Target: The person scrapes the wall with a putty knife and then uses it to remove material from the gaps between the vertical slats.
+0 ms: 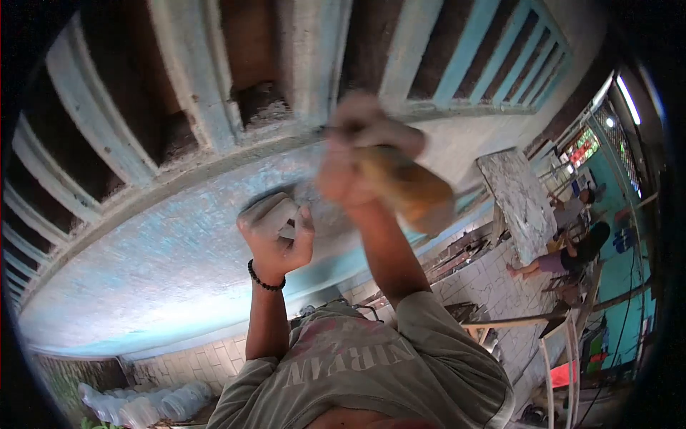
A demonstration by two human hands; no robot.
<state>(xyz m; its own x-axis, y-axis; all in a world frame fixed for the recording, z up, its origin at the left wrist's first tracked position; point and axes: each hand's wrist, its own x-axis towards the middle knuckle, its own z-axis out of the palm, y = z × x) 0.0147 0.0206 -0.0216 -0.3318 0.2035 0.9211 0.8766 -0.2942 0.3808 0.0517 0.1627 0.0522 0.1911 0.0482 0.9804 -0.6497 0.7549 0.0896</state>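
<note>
My right grip [349,161] clasped on a blurred yellow-brown object [411,189], near the pale-blue wall [143,243] and its slats [193,71], my left grip [274,232] curled by the wall, contents I cannot tell

The left hand [273,234] is curled; the right hand [346,166], blurred, grips.
</note>
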